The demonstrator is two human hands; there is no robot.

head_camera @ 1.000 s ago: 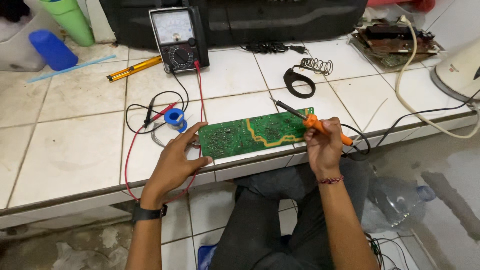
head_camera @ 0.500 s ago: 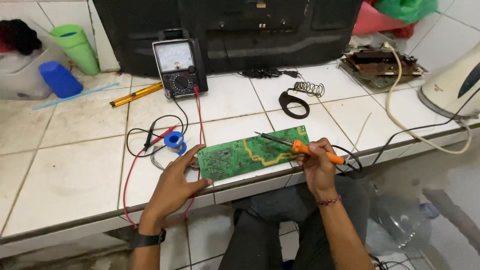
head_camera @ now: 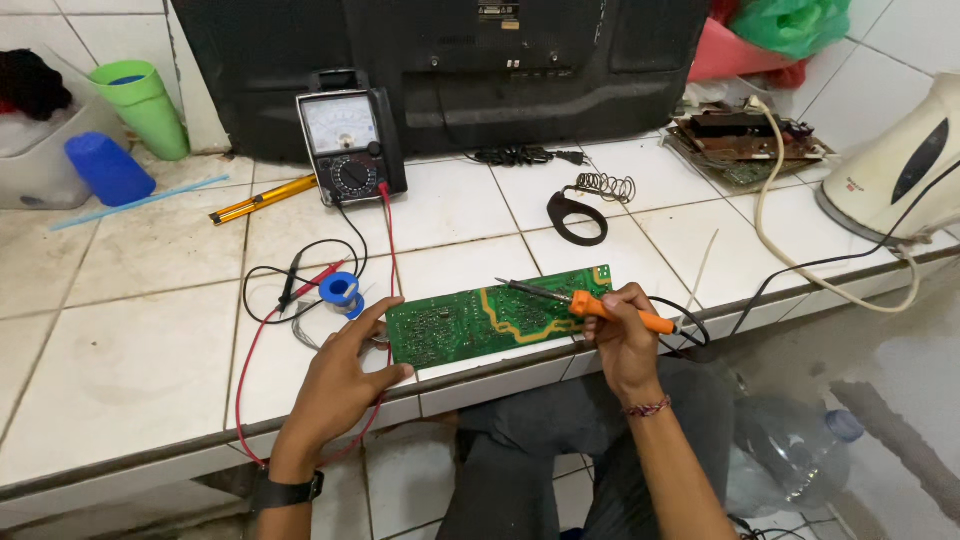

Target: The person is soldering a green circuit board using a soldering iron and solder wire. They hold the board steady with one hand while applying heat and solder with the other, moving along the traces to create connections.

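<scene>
Soldering is in hand: the left hand (head_camera: 335, 385) lies flat, open, steadying the circuit board (head_camera: 497, 317) at the table (head_camera: 130, 370) edge; the right hand (head_camera: 618, 338), at three o'clock, grips the soldering iron (head_camera: 590, 302). Next, I judge, the tip must meet a joint precisely.

white tiled counter (head_camera: 120, 370) | white tiled wall (head_camera: 100, 30) | grey floor (head_camera: 900, 400)

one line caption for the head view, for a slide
Left hand steadies green circuit board while right hand holds orange soldering iron over it.

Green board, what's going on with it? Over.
Left hand steadies green circuit board. Right hand holds orange soldering iron, tip over board. Nothing blocking.
</scene>
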